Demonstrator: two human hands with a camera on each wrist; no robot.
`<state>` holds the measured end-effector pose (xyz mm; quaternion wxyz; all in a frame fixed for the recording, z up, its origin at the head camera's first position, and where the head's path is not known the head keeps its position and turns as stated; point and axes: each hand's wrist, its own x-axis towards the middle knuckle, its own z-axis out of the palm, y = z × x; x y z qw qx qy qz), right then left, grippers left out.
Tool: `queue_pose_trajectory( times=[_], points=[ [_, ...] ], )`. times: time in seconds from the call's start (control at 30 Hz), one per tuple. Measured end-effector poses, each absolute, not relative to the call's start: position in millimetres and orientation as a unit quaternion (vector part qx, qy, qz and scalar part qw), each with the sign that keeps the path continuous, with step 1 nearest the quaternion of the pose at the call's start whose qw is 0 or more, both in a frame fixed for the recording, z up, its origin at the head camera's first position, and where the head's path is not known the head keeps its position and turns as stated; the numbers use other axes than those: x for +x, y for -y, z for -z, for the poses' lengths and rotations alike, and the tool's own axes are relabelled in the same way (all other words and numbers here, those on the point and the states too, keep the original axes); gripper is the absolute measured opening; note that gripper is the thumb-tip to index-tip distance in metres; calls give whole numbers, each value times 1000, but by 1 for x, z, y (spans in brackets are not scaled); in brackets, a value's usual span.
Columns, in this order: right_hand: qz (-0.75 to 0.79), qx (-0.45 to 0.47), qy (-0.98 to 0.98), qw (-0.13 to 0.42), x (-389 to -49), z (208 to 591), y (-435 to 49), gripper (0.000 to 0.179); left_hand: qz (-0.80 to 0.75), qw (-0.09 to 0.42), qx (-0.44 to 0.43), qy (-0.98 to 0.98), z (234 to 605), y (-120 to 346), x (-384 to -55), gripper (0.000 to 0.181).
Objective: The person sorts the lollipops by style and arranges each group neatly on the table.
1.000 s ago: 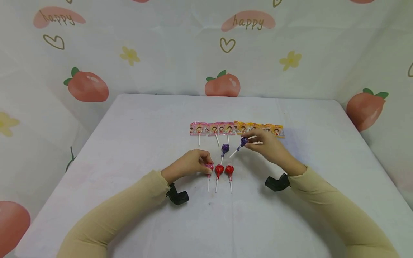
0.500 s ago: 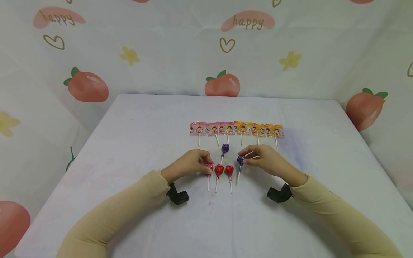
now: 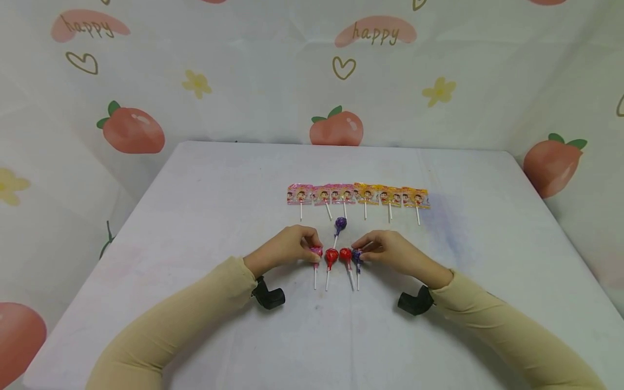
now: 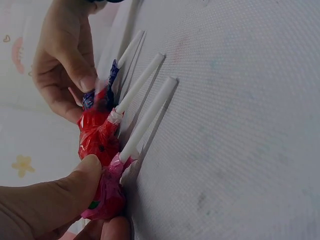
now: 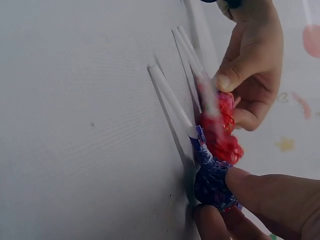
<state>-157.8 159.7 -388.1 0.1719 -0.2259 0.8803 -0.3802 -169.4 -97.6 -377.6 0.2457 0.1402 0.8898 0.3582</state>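
Note:
My left hand (image 3: 291,246) pinches the wrapped head of a pink lollipop (image 4: 111,192) at the left end of a short row on the table. Two red lollipops (image 3: 331,257) lie beside it, sticks toward me. At the row's right end, my right hand (image 3: 390,252) grips a purple lollipop (image 5: 215,182) by its head, thumb on one side and fingers on the other. Its head sits right against the nearer red one. Another purple lollipop (image 3: 340,223) lies just behind the row, its stick reaching down toward the red heads.
Farther back, flat-wrapped lollipops lie in a line, pink packets (image 3: 299,194) on the left and orange packets (image 3: 390,196) on the right. The white table (image 3: 234,189) ends at a printed cloth backdrop (image 3: 273,70). Black wrist cameras (image 3: 416,300) hang below both sleeves.
My right hand has brought the purple lollipop from near the orange packets toward me and leftward, beside the red ones. The right red lollipop has tilted slightly. My left hand stays in place.

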Motion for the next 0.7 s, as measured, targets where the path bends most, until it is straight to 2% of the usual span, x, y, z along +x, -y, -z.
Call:
queue_pose_trajectory(
  times=[0.7],
  points=[
    [394, -239, -870, 176, -159, 387, -159, 22, -362, 246, 139, -888, 379, 98, -170, 18]
  ],
)
